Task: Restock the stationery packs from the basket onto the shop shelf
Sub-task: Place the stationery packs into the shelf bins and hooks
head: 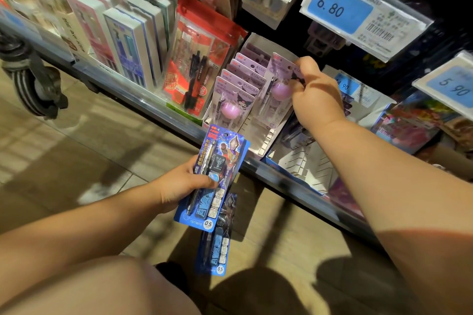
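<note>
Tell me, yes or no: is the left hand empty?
No, the left hand grips blue pen packs, while the right hand pinches a purple Kuromi pack at the shelf box.

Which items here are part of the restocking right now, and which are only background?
In the job:
- right hand gripping a purple Kuromi pack at its white tray
- left hand holding blue hero pen packs

Background:
- red pen pack
- boxed pen sets
- 6.80 price tag

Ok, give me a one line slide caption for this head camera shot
Right hand slots a purple Kuromi pen pack into its shelf box while the left hand holds blue pencil packs.
</note>
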